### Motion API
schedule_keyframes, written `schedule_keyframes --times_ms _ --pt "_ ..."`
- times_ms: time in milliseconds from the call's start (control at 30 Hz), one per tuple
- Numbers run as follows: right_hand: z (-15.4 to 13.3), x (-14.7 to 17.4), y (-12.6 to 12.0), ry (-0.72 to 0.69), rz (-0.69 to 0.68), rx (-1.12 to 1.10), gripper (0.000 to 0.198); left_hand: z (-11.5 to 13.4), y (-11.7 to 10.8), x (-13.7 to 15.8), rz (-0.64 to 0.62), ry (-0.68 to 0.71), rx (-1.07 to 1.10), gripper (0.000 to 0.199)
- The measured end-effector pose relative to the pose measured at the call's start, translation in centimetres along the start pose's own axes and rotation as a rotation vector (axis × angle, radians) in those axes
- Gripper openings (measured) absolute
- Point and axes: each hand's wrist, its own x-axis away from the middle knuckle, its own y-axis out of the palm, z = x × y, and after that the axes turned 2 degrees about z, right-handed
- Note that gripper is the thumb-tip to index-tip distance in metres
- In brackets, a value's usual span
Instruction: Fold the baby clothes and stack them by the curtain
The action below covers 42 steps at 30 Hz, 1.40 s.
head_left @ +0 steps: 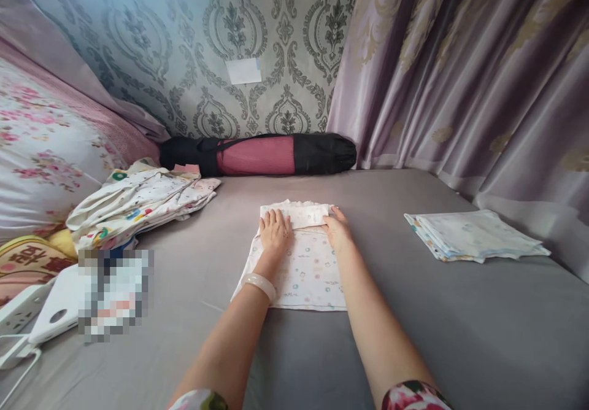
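white printed cloth [308, 269] lies beneath your fingers, wider hem towards you, long axis running away; its folded band [306, 216] crosses the far end. your left hand [275, 229] presses flat, fingers together; your right hand [338, 226] clamps the band's right edge. grey sheet [391, 195] surrounds your fingers; beyond them, pink-and-black roll [257, 154], patterned wallpaper [285, 35].
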Motion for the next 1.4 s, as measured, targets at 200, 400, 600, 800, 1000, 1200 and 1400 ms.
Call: schedule_keyframes --times_ms 200,400,600,800,1000,1200,1400 --pt "0.1 -0.1 -0.2 -0.204 0.055 0.277 0.063 0.5 -0.3 0.3 0.024 0.025 -0.081 0.057" --pt "1.1 1.8 0.1 -0.842 -0.051 1.080 0.046 0.9 -0.6 -0.3 0.031 0.229 -0.111 0.054" --pt "2.1 3.1 0.5 -0.927 -0.373 1.438 0.049 0.6 -0.1 -1.0 -0.025 0.329 -0.102 0.051" --pt "2.0 3.2 0.7 -0.871 -0.404 1.540 0.054 0.3 0.6 -1.2 -0.125 0.346 -0.061 0.052" --pt "2.3 2.7 0.8 -0.844 -0.406 1.620 0.055 0.4 0.4 -1.4 -0.187 0.320 -0.042 0.052" --pt "2.2 2.8 1.1 -0.820 -0.329 1.602 0.054 0.6 -0.3 -1.0 -0.038 0.194 -0.015 0.058" --pt "2.0 2.7 0.8 -0.728 -0.166 1.625 0.054 0.4 0.1 -0.9 0.019 0.095 -0.061 0.060"
